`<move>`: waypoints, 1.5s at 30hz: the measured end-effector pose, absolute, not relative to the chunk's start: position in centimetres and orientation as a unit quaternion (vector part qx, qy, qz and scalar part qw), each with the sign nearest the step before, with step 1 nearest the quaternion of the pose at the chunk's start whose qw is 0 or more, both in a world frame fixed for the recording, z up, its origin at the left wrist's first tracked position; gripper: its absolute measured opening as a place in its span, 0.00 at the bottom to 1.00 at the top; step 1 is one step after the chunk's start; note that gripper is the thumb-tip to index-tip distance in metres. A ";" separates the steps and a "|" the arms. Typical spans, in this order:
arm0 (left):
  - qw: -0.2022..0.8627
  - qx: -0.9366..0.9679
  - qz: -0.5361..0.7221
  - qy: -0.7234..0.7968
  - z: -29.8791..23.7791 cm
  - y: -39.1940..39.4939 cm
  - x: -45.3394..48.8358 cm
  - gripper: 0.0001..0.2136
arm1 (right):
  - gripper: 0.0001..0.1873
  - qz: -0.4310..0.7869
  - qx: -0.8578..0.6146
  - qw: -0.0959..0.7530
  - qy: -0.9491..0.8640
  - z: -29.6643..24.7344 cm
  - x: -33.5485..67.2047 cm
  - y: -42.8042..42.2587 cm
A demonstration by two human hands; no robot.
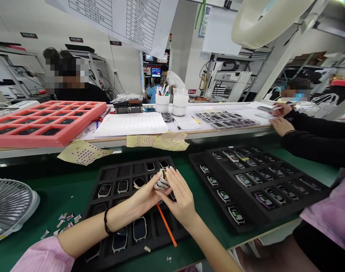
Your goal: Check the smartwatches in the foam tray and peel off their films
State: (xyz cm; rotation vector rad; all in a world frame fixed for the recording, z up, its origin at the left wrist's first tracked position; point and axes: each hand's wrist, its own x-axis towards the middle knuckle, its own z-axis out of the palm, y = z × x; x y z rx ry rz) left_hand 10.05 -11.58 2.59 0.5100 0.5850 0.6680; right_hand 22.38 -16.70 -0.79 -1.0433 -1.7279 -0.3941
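Over the black foam tray (149, 240) in front of me, my left hand (145, 196) grips a silver smartwatch case (162, 180) with something yellow inside. More than one silver edge shows there, so it may be a small stack. My right hand (181, 198) closes on the same case from the other side, fingers along its top. An orange stick (166, 224) slants down from below my hands; whether a finger holds its upper end cannot be seen. Several smartwatches (140, 228) lie in the tray's pockets, partly covered by my hands and forearms.
A second black tray (253, 223) of smartwatches lies to the right, near a co-worker's hands (282, 126). At left are a white fan (10, 207) and small scraps (66, 218). A shelf ahead carries a pink foam tray (56, 139), paper sheets (131, 124) and a pen cup (162, 104).
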 end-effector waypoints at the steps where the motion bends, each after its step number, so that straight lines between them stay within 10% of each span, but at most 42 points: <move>1: 0.869 0.249 0.321 0.283 2.7 -11.6 10.2 0.08 | 0.37 -0.177 -0.447 0.508 -0.715 -0.9 22.2 -16.7; 16: 0.860 0.291 0.325 0.265 2.2 -9.5 10.6 0.09 | 0.37 -0.188 -0.469 0.493 -0.708 -1.3 22.7 -15.9; 25: 0.340 0.840 0.144 0.398 2.1 2.9 7.3 0.19 | 0.33 -0.127 -0.489 0.476 -0.720 -2.5 22.8 -16.5; 36: 0.168 0.901 0.019 0.399 0.8 3.5 10.4 0.31 | 0.24 -0.076 -0.489 0.477 -0.726 -3.4 22.7 -16.6; 45: 0.173 0.881 0.180 0.403 3.6 -1.5 4.9 0.28 | 0.18 0.137 -0.507 0.566 -0.636 -1.7 21.2 -19.4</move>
